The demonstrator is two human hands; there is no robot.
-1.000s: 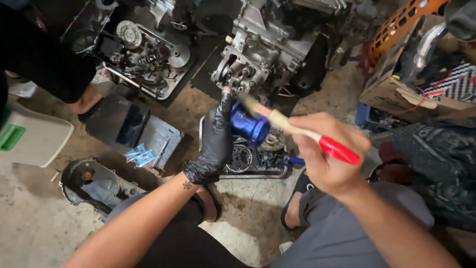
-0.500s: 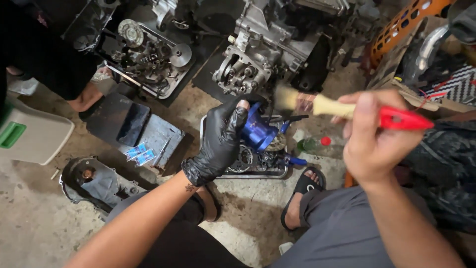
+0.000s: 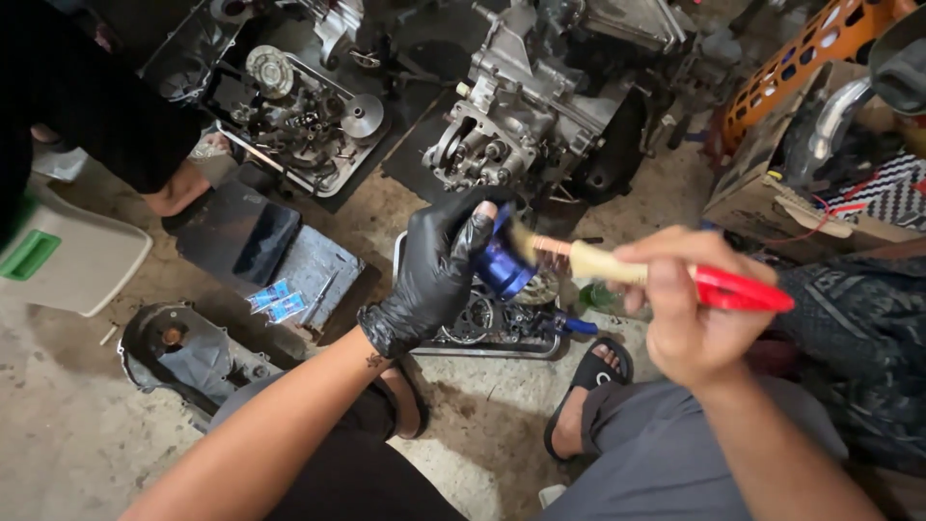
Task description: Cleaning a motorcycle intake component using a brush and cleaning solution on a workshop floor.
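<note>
My left hand (image 3: 434, 275), in a black glove, grips a blue metal engine part (image 3: 503, 262) above a metal tray (image 3: 482, 347) on the floor. My right hand (image 3: 690, 318) is bare and holds a paintbrush (image 3: 617, 270) with a pale wooden shaft and a red handle end. The brush's bristles touch the blue part's right side. Inside the tray, round gears and clutch parts (image 3: 477, 318) lie under my hands.
A grey engine block (image 3: 540, 116) stands just beyond my hands. An open engine case (image 3: 299, 116) lies at the upper left, a dark cover (image 3: 183, 352) at the lower left. Another person's foot (image 3: 178, 198) is at left. A cardboard box (image 3: 772, 203) and orange crate (image 3: 820, 48) sit at right.
My right hand swung the brush away to the right, then brought it back down left until the bristles met the blue part. My left hand kept holding the part.
</note>
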